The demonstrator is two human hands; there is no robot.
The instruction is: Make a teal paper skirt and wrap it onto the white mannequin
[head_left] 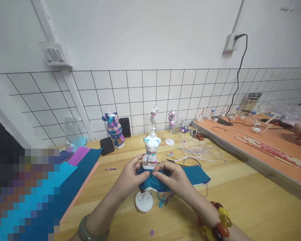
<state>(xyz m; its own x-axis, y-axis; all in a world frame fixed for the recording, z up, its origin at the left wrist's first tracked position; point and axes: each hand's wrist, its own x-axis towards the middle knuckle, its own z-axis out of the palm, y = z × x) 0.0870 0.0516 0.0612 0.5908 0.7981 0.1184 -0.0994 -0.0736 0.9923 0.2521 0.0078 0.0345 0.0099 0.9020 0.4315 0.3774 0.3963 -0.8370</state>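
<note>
A small white mannequin torso [152,147] stands on a round white base [143,202] on the wooden table [240,207]. A strip of teal felt [198,174] is wrapped around its waist. My left hand [129,177] pinches the felt at the left of the waist. My right hand [173,179] presses and pinches the felt just to the right, fingertips meeting the left hand. The felt's free end trails off to the right.
Sheets of teal, blue and purple felt [77,167] lie at the left. A dressed mannequin [114,129], two phones [106,145] and two small mannequins [170,124] stand by the tiled wall. Clear plastic rings [198,149] lie behind. An orange bench [266,144] runs at the right.
</note>
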